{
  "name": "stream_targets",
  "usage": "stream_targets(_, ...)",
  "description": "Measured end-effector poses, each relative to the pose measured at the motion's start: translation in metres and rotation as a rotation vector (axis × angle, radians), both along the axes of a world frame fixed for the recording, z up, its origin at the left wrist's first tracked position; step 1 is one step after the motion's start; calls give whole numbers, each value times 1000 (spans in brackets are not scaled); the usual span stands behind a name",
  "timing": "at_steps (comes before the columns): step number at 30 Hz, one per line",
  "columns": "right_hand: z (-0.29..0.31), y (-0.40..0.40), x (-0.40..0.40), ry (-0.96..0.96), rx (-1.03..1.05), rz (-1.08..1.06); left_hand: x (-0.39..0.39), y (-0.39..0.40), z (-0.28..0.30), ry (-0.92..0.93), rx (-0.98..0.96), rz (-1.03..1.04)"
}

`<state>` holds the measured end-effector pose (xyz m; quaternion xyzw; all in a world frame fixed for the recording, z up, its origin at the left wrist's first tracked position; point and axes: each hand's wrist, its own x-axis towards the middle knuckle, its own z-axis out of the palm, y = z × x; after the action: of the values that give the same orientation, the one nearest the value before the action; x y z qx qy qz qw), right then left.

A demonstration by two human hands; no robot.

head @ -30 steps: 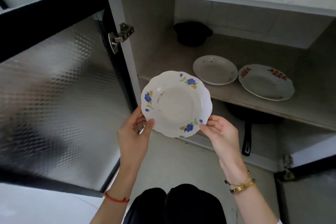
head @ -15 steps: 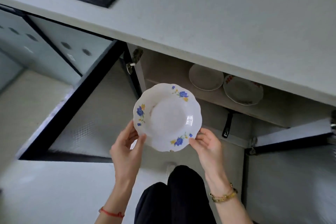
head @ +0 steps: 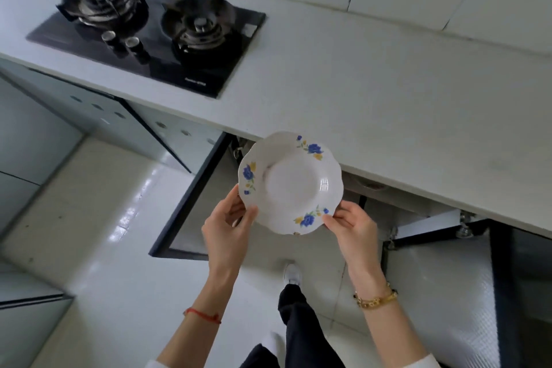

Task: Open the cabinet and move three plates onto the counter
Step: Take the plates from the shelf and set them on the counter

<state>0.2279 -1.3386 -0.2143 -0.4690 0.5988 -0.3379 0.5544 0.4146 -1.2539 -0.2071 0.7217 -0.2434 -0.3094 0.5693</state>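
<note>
Head view: both hands hold a scalloped white plate (head: pixel 291 184) with blue flowers in the air at the worktop (head: pixel 373 92) edge, above the open cabinet doors; left hand (head: pixel 228 225) and right hand (head: pixel 352 225) fingers pinch its near rim.

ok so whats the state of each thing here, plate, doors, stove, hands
plate: held in the air at the counter edge, not set down
left hand: grips the plate rim
right hand: grips the plate rim
left cabinet door: open
right cabinet door: open
stove: no flame visible
</note>
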Motion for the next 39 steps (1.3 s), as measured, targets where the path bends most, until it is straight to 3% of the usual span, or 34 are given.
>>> stream_targets(11, 48, -80, -7, 134, -98, 37, -2, -81, 45, -99, -28, -56)
stream_targets(32, 9, -237, 66, 378, -80, 55, 78, -260, 15, -248, 153, -205)
stream_targets(39, -3, -283, 103, 446, -43, 35, 118, -314, -3, -209, 186, -293)
